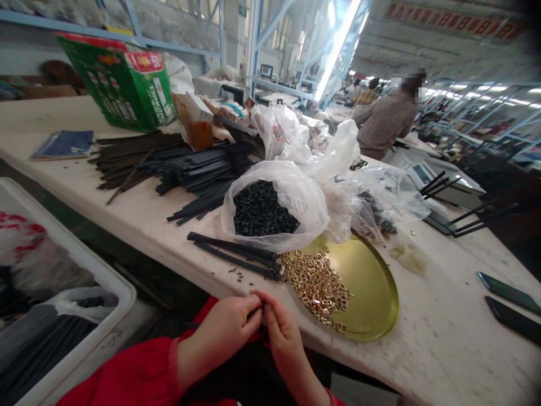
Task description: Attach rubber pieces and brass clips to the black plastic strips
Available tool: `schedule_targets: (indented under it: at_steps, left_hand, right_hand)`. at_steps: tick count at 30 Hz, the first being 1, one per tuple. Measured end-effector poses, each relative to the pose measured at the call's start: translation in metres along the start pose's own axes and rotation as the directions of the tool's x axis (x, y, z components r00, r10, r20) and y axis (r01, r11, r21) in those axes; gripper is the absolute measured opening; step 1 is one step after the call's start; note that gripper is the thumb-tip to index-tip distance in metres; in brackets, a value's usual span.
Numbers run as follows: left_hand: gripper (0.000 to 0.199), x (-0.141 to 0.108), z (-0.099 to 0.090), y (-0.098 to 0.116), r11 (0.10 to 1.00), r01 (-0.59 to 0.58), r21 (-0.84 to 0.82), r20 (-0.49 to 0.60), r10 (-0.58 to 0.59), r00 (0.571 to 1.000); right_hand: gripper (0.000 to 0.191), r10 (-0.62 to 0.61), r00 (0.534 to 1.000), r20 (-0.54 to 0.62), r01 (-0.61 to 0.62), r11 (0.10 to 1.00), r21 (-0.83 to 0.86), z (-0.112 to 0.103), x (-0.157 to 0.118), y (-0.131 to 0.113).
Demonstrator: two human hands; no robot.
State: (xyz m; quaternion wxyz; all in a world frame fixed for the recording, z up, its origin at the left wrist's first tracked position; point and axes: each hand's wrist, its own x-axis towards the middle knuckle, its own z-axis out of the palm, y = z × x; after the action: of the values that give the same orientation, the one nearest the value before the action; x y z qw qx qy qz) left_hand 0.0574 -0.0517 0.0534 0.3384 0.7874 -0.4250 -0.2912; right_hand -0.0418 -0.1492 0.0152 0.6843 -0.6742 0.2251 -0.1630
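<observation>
My left hand (226, 327) and my right hand (282, 328) meet at the table's front edge, fingertips pinched together. Between them shows a small dark bit of what looks like a black strap (262, 309); my fingers hide most of it. Just beyond my hands, several black straps (236, 259) with gold buckles at their right ends lie on the table. To the right, a round gold tray (372, 287) bears a heap of small gold buckles (316, 285). Behind the straps, a white plastic bag (310, 217) stands open, full of small black loops (264, 208).
Bundles of dark strips (198, 169) lie at the back left, near a green carton (122, 84) and a blue booklet (63, 144). Clear bags (380, 192) crowd the back. Two phones (511, 318) lie far right. A white bin (127, 293) stands at left; a person (386, 121) is beyond.
</observation>
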Motion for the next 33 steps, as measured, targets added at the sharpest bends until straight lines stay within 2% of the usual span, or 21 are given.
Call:
schedule_targets:
  at_steps: [4,7,11,14,18,21,25,31,33]
  left_hand:
    - [0.024,-0.003,0.005,0.001,0.997,0.004,-0.082,-0.033,-0.007,0.999]
    - [0.020,-0.007,0.005,0.003,0.982,-0.035,-0.188,-0.044,0.027,0.999]
    - [0.026,-0.014,0.006,0.006,0.948,-0.062,-0.311,-0.017,0.060,0.998]
    - [0.027,-0.017,0.006,0.005,0.943,-0.028,-0.330,-0.039,0.016,0.999]
    - [0.021,-0.019,0.001,0.000,0.964,0.053,-0.261,-0.036,-0.065,0.997]
    - [0.020,-0.024,-0.003,0.000,0.979,0.059,-0.196,-0.051,-0.071,0.996]
    - [0.017,-0.032,-0.002,0.005,0.989,0.092,-0.119,-0.047,-0.098,0.994]
    - [0.019,-0.031,0.001,0.005,0.983,0.179,0.029,-0.022,-0.178,0.984]
    - [0.018,-0.028,0.002,0.002,0.984,0.176,0.026,-0.013,-0.175,0.984]
  right_hand:
    - [0.034,0.081,0.994,-0.072,-0.068,0.983,0.168,0.004,0.001,0.000]
    - [0.028,0.095,0.986,-0.140,-0.070,0.983,0.172,0.000,0.001,-0.001]
    - [0.026,0.131,0.984,-0.122,-0.103,0.971,0.218,-0.001,-0.004,-0.001]
    - [0.026,0.134,0.985,-0.106,-0.102,0.958,0.268,0.003,-0.012,0.000]
    - [0.035,0.132,0.985,-0.110,-0.094,0.951,0.295,0.002,-0.025,-0.003]
    - [0.034,0.191,0.981,-0.040,-0.165,0.920,0.354,-0.002,-0.033,-0.006]
    - [0.031,0.225,0.964,0.139,-0.264,0.846,0.462,-0.001,-0.038,-0.009]
    - [0.029,0.302,0.901,0.311,-0.431,0.696,0.575,-0.003,-0.034,-0.005]
    - [0.031,0.308,0.886,0.347,-0.460,0.678,0.573,-0.004,-0.032,-0.005]
